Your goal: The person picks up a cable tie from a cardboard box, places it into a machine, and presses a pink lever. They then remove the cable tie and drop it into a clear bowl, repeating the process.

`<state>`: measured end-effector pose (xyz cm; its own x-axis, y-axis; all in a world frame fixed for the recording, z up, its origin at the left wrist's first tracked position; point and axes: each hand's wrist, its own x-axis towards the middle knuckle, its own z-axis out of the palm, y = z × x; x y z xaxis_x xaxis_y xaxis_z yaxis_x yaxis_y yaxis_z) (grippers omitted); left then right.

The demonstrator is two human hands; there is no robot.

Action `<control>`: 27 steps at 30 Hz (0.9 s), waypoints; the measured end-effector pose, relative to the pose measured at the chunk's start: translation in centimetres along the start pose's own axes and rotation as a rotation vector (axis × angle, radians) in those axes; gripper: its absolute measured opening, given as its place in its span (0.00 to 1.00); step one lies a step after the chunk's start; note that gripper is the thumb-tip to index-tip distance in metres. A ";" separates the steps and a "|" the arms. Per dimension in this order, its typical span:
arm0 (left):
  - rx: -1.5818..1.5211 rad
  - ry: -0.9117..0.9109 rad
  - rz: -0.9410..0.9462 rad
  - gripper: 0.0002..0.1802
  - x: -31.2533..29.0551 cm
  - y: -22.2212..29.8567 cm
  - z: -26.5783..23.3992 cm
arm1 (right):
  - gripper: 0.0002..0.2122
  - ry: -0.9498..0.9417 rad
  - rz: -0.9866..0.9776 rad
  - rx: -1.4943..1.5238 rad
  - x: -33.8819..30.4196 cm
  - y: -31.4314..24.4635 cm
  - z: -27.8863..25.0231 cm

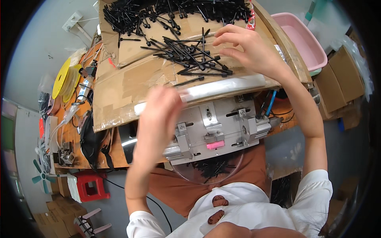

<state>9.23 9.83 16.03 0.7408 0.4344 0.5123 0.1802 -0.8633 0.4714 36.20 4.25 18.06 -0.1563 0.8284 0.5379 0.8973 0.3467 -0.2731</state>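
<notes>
My right hand point(254, 51) reaches over a cardboard sheet point(119, 97), its fingers apart and curved, with nothing visible in them. Beside its fingertips lies a loose pile of thin black rods with knobbed ends point(186, 51). My left hand point(160, 107) is smeared by motion above the front edge of the cardboard, so its fingers cannot be made out. A white plastic-wrapped strip point(226, 87) runs along that edge, partly behind the left hand. Below it sits a metal fixture point(194, 144) with clamping blocks on both sides and a pink piece point(215, 145) at its front.
A larger heap of black rods point(131, 20) fills the back of the cardboard. A clear round tray point(174, 168) with black rods sits under the fixture, over my lap. Yellow spool point(63, 79) and cables stand on the left; a pink basin point(305, 47) is at the back right.
</notes>
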 end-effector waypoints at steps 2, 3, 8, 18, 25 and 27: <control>0.043 -0.030 -0.038 0.08 3.3 -1.5 0.0 | 0.07 -0.062 0.087 0.026 0.4 -0.7 -0.1; 0.035 -0.097 -0.047 0.08 4.3 -2.3 0.3 | 0.07 -0.063 0.089 0.025 0.4 -0.8 0.0; 0.121 -0.234 0.062 0.09 5.1 -5.3 -0.1 | 0.08 -0.045 -0.169 -0.122 0.4 -0.8 1.0; 0.023 -0.286 -0.062 0.11 3.4 -4.0 -1.6 | 0.08 -0.174 -0.318 0.189 5.4 -0.6 3.8; 0.082 -0.066 -0.038 0.10 0.9 -3.1 -2.3 | 0.12 0.006 0.339 0.833 5.3 -2.0 -1.6; 0.049 -0.017 -0.122 0.10 -0.2 -3.3 -2.8 | 0.12 0.052 0.367 0.875 3.7 -1.9 -2.3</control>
<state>6.66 13.33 16.42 0.7221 0.5329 0.4412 0.3005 -0.8160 0.4938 34.92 5.61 22.41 0.1113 0.9379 0.3285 0.2563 0.2923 -0.9213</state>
